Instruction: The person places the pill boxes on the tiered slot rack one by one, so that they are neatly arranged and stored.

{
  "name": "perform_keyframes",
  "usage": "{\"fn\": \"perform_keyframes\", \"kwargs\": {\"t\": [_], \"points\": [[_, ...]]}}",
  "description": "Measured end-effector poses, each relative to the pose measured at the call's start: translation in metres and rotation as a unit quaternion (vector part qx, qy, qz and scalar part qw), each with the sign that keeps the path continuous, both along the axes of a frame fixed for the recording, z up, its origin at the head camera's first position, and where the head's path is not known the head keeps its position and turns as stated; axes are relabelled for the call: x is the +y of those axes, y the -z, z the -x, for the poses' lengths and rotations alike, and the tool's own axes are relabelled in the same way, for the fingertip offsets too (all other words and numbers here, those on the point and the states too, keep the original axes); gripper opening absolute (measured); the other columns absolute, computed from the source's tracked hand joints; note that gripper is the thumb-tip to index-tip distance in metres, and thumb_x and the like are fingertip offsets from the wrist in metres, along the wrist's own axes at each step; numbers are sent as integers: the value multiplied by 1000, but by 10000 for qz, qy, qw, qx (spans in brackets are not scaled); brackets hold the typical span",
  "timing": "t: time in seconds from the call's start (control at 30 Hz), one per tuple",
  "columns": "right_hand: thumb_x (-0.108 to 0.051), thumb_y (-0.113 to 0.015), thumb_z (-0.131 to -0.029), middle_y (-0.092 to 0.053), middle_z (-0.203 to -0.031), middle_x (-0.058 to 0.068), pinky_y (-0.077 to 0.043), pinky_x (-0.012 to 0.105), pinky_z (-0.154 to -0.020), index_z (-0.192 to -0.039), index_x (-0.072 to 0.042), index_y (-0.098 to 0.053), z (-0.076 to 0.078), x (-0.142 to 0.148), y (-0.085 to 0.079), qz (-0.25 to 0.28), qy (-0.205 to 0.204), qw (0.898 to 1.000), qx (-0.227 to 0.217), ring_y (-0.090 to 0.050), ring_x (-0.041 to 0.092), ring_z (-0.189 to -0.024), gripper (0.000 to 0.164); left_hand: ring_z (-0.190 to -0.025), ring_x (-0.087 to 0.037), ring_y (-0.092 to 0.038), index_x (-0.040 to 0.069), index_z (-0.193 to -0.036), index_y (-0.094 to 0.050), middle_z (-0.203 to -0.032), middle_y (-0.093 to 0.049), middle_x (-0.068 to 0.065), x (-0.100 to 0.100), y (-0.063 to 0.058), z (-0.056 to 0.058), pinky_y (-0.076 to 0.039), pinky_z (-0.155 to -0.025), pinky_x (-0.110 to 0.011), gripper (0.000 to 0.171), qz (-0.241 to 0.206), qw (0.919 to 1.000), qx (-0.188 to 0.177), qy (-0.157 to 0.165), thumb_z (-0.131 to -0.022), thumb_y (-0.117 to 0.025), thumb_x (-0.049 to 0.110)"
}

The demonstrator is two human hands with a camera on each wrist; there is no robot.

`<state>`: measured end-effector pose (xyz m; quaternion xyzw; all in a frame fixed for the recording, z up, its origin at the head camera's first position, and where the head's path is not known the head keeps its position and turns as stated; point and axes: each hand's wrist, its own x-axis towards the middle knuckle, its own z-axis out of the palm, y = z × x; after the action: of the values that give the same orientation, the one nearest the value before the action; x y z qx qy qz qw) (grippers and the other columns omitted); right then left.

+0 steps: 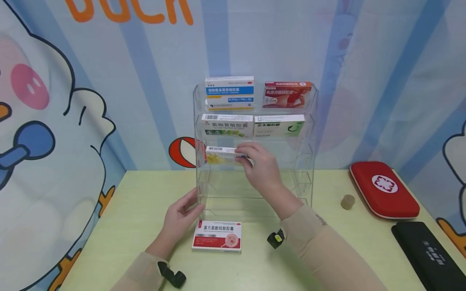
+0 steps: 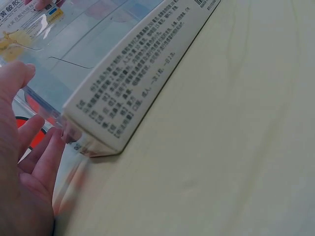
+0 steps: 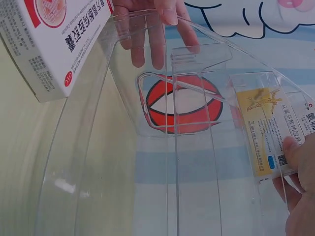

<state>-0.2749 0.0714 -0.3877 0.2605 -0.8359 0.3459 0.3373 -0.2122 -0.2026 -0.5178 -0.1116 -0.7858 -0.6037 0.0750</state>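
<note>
A clear tiered display rack stands on the table against the backdrop. My right hand pinches the right end of a white and yellow medicine box at the rack's third tier; the right wrist view shows this box behind clear plastic, thumb on its face. My left hand holds the rack's lower left edge, thumb in front and fingers along the outer side. Just before the rack lies a white and red medicine box, near the left thumb.
Upper tiers hold a blue-striped box, a red box, a white and green box and another green-marked box. At right are a small round brown piece, a red zip case and a black pouch.
</note>
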Motion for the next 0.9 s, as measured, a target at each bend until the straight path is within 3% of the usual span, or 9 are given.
{"fn": "perform_keyframes", "kwargs": {"t": [0.17,0.6,0.9], "points": [[-12,-83,-98,-81,-125,6,-67,39,-99,-115,-8,-83,1,1,2,167,-38,9998,-135,-78,24,-119,17,-147,-37,-62,13,-161,-57,-162,-62,-12,1,0,1,-57,-105,-16,62,-56,10000,-20,-12,-103,-78,9],[-11,-80,-100,-81,-131,4,-63,41,-110,-118,-10,-83,-3,-1,1,196,34,9992,-338,-76,24,-126,18,-147,-39,-62,10,-161,-56,-162,-62,-15,0,0,1,-57,-104,-15,63,-68,10000,-16,10,-103,-78,10],[-13,-82,-99,-79,-135,10,-59,46,-117,-128,-7,-78,-9,2,3,462,65,9981,-406,-74,30,-129,30,-149,-40,-60,13,-162,-56,-164,-60,-14,0,0,-1,-56,-105,-13,62,-16,10000,-30,15,-104,-77,13]]}}
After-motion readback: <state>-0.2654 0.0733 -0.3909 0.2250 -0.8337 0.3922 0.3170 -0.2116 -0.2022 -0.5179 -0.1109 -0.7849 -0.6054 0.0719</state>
